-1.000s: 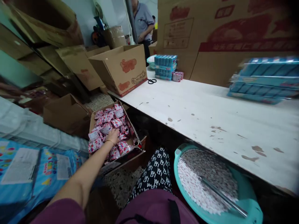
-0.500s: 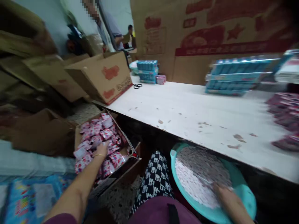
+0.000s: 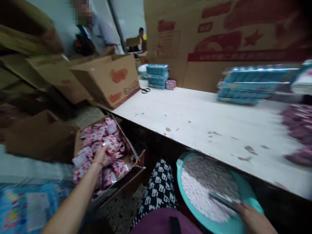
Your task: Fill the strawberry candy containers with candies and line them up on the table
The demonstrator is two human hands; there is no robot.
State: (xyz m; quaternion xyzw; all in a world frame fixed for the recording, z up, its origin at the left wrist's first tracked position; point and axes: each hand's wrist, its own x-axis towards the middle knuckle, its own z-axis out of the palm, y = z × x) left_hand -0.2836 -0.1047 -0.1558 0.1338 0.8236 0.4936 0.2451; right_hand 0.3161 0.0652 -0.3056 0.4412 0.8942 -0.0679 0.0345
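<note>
My left hand (image 3: 102, 156) reaches into an open cardboard box (image 3: 128, 141) filled with small pink-and-white printed packets (image 3: 84, 156). Its fingers are closed on one pink packet (image 3: 111, 143) at the top of the pile. On the other side, my right hand (image 3: 247, 213) grips a long, narrow grey tool (image 3: 223, 200); motion blurs its exact kind. The tool lies low over a turquoise basin (image 3: 181, 185), which holds small pale pinkish-white pieces (image 3: 198, 195) on the near side and greyish-brown ones (image 3: 212, 170) on the far side.
A white worktop (image 3: 185, 110) carries a cardboard carton (image 3: 117, 78), black scissors (image 3: 145, 90), blue wrapped packs (image 3: 157, 75), more blue packs (image 3: 246, 86) and purple packets (image 3: 298, 123). Blue printed bags (image 3: 24, 208) lie lower left. A person (image 3: 97, 32) stands beyond the carton.
My left hand has shifted slightly up and left and now grasps a packet. My right hand has moved a little right and down, the tool showing more clearly. The view has shifted slightly.
</note>
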